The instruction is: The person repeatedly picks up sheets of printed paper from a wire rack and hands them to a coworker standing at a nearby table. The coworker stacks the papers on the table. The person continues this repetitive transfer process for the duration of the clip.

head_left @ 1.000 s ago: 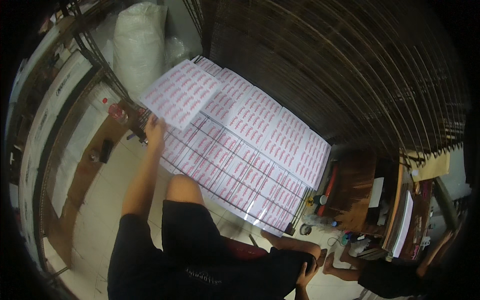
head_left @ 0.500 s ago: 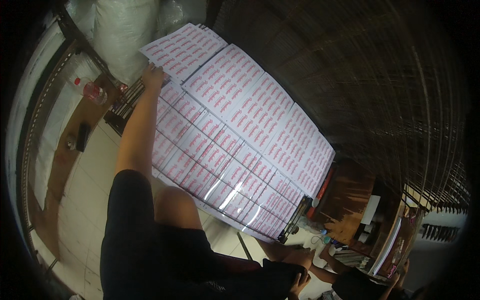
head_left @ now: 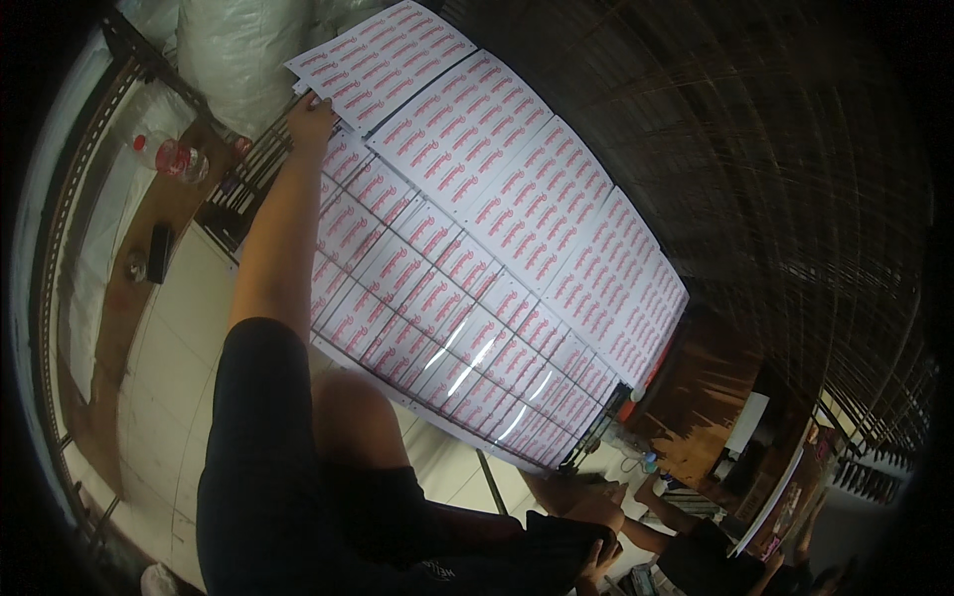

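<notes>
While left hand [head_left: 311,124] clamps printed sheet [head_left: 383,58] by its edge, wire rack's [head_left: 263,164] far-left corner | tiled floor [head_left: 189,328] below | white sack [head_left: 241,60] behind, contents hidden | red-capped bottle [head_left: 174,158] by brown board [head_left: 164,211] | right hand [head_left: 599,562] low, finger state can't tell

The place looks like a printing workshop. To the right of the left fingers [head_left: 312,102], white sheets [head_left: 457,139] with the same repeated red print cover a wire rack [head_left: 260,159]; further right, many wire shelves [head_left: 775,199] are raised. Left of these fingers stands a bulky white sack [head_left: 238,60].
</notes>
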`<state>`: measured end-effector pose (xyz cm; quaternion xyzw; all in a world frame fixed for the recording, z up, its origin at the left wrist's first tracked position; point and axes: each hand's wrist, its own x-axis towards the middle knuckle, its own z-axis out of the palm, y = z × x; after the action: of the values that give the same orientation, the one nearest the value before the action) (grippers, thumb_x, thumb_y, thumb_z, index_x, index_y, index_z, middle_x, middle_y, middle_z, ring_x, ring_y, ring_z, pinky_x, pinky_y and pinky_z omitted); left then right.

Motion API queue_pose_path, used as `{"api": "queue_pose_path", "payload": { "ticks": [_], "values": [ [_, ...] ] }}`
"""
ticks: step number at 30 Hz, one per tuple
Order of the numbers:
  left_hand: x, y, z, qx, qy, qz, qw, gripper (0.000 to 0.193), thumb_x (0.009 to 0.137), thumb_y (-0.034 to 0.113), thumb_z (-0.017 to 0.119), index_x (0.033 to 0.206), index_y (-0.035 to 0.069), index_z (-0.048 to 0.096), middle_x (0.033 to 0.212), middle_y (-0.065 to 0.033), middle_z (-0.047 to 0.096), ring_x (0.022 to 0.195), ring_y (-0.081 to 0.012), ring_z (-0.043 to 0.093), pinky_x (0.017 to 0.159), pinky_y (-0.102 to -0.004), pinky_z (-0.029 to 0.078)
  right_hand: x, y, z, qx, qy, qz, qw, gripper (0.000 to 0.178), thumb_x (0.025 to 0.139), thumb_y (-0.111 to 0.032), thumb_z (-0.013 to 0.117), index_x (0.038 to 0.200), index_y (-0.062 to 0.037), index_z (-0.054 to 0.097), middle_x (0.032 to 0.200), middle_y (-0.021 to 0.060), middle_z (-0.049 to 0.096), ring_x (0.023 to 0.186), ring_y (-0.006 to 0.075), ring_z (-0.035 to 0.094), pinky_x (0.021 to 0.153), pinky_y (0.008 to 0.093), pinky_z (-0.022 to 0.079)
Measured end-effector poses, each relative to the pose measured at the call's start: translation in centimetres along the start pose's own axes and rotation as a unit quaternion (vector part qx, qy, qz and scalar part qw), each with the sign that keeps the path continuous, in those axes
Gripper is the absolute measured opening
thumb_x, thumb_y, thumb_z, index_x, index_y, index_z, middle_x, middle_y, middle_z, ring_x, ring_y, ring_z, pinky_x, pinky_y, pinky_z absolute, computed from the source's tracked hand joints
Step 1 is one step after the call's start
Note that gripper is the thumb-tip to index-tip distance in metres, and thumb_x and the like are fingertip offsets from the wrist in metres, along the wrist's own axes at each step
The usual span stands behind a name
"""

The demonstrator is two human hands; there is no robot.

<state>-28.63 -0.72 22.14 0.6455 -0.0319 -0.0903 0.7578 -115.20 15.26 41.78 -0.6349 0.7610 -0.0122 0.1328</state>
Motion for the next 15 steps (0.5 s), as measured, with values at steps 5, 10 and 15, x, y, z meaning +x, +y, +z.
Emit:
{"api": "queue_pose_path", "payload": {
  "ticks": [5,10,15],
  "values": [
    [-0.9,0.9,1.0,-0.008,0.002,-0.021,1.0,0.035,0.078,-0.003,0.057,0.114,-0.003,0.055,0.086,-0.0142,0.061,0.077,-0.0187,0.063,0.064,-0.0261,0.057,0.2,2.1,0.1,-0.003,-0.012,-0.011,1.0,0.047,0.09,-0.035,0.043,0.117,0.0037,0.045,0.107,0.0252,0.041,0.098,0.0382,0.041,0.087,0.0456,0.033],
    [-0.7,0.4,1.1,0.024,0.014,-0.043,0.999,0.036,0.079,-0.003,0.057,0.115,-0.002,0.056,0.087,-0.0147,0.062,0.074,-0.0185,0.063,0.066,-0.0264,0.057,0.7,8.9,1.2,-0.184,0.069,-0.376,0.905,0.046,0.09,-0.034,0.043,0.117,0.0026,0.046,0.106,0.0255,0.043,0.099,0.0384,0.041,0.087,0.0444,0.033],
    [-0.3,-0.6,0.5,0.064,0.006,-0.029,0.998,0.036,0.079,-0.001,0.058,0.115,-0.001,0.056,0.082,-0.0133,0.063,0.068,-0.0155,0.062,0.06,-0.0255,0.054,0.6,4.1,0.3,-0.065,0.01,-0.135,0.989,0.047,0.09,-0.035,0.043,0.12,0.0009,0.044,0.108,0.0247,0.043,0.104,0.0375,0.041,0.089,0.0449,0.033]
  ]
}}
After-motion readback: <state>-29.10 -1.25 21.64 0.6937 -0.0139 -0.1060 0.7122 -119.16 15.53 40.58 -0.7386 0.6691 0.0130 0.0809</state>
